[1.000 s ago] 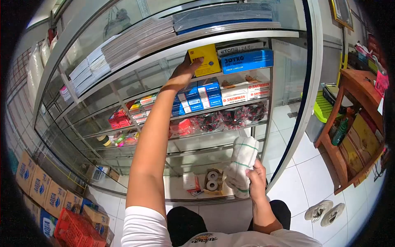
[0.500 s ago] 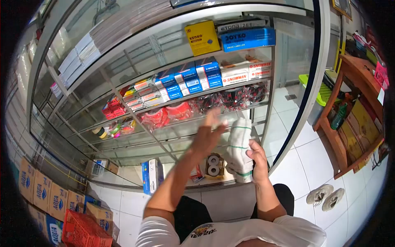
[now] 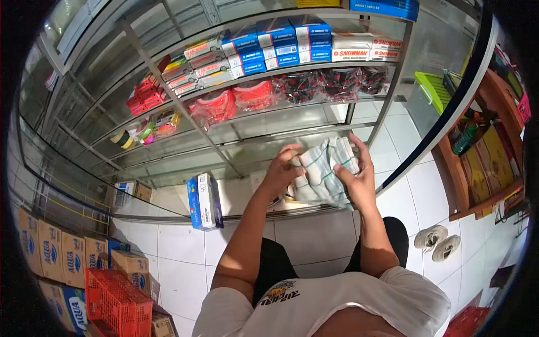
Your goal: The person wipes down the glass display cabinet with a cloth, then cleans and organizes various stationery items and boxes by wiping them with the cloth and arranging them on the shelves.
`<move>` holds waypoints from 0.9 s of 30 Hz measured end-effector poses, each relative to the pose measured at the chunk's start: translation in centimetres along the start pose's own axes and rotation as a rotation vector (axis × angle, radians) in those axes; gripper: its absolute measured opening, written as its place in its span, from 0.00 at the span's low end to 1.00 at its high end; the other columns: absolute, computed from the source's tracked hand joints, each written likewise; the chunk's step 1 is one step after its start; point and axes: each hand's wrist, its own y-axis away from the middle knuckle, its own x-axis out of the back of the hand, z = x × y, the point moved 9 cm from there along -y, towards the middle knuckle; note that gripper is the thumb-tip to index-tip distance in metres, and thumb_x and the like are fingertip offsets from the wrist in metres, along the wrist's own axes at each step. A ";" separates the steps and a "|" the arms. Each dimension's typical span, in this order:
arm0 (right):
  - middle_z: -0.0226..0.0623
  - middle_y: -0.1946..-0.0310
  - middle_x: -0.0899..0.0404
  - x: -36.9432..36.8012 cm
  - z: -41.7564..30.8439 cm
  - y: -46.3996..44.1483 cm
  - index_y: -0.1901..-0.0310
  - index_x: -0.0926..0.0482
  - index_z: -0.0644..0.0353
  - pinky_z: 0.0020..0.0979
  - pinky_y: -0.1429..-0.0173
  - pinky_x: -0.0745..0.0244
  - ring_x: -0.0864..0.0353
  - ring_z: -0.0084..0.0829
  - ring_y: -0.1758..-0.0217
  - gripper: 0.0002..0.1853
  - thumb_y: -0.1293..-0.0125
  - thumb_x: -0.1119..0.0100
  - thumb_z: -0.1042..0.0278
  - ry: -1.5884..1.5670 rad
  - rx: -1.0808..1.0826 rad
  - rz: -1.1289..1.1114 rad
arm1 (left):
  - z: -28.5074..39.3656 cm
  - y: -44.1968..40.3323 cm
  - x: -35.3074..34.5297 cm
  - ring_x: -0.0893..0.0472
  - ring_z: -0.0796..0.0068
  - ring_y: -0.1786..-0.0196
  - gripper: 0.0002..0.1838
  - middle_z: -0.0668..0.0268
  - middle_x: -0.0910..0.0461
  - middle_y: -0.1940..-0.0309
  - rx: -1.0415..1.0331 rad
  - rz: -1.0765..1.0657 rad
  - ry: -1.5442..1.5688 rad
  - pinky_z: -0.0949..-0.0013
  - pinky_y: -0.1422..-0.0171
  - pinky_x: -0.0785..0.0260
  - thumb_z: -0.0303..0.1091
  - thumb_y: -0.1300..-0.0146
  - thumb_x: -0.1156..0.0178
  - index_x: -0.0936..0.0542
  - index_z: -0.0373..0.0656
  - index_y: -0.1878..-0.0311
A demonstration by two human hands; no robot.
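Observation:
A white cloth with green stripes [image 3: 324, 171] is bunched between both hands, in front of the lower part of the glass cabinet. My left hand [image 3: 285, 168] has its curled fingers on the cloth's left edge. At the right side, my right hand [image 3: 358, 171] grips the cloth between thumb and fingers. Behind and above lie red plastic-wrapped items [image 3: 254, 94] and dark wrapped items [image 3: 303, 86] on a shelf. Blue boxes [image 3: 275, 46] and white Snowman boxes [image 3: 351, 54] stand on the shelf over them.
A blue and white box [image 3: 204, 201] stands at the cabinet's bottom edge. Red crates [image 3: 118, 300] and Aqua cartons [image 3: 50, 250] are at the lower left. Shoes [image 3: 438, 243] lie on the floor at right, below a wooden rack [image 3: 453, 182].
My left hand has come down from the yellow box on the upper shelf and taken hold of the cloth. The cloth has changed shape and looks looser. The view has tilted downward.

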 end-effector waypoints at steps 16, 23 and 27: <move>0.37 0.60 0.23 1.9 7.6 -1.3 0.47 0.27 0.69 0.21 0.52 0.34 0.28 0.23 0.60 0.17 0.37 0.45 0.72 0.194 -0.300 -0.070 | -0.2 3.1 -0.4 0.28 0.79 0.58 0.23 0.67 0.24 0.54 0.295 -0.106 0.179 0.76 0.50 0.35 0.32 0.40 0.42 0.29 0.38 0.41; 0.35 0.62 0.24 -0.6 8.4 -0.7 0.50 0.26 0.68 0.22 0.54 0.34 0.30 0.22 0.61 0.15 0.35 0.46 0.69 0.042 -0.269 -0.215 | -1.4 2.1 -1.1 0.28 0.78 0.54 0.27 0.64 0.25 0.52 0.269 -0.089 0.051 0.74 0.48 0.36 0.33 0.40 0.41 0.34 0.38 0.38; 0.35 0.63 0.24 -2.7 7.6 0.6 0.51 0.26 0.68 0.21 0.57 0.33 0.29 0.21 0.63 0.14 0.35 0.47 0.69 0.140 -0.180 -0.578 | -2.9 1.7 -2.6 0.28 0.74 0.51 0.27 0.61 0.26 0.49 0.299 -0.197 0.033 0.72 0.45 0.36 0.34 0.42 0.40 0.33 0.38 0.39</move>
